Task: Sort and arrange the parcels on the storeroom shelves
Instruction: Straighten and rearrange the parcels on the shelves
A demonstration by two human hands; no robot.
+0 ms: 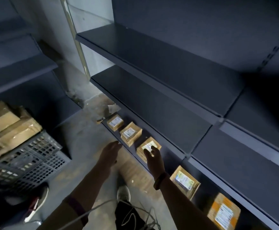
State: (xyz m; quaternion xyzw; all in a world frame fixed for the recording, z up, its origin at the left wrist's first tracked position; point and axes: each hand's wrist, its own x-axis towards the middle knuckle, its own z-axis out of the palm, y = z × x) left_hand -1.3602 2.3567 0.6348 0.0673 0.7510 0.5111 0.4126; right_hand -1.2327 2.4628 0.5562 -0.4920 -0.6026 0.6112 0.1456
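Several small brown parcels with white labels lie in a row on the bottom shelf (168, 156) of a dark metal rack. My right hand (153, 159) reaches over the third parcel (145, 147), fingers spread and touching its top near the label. To its left lie a second parcel (130, 135) and a first parcel (115, 122). My left hand (109, 152) hovers open beside the shelf's front edge, holding nothing. Further right sit a labelled parcel (184, 181) and an orange-taped parcel (224, 213).
A grey perforated crate (29, 160) full of brown boxes (11, 125) stands on the concrete floor at the left. Two bare upper shelves (152, 103) jut out above the parcels. My shoes and a loose cable show at the bottom. Another rack stands at the far left.
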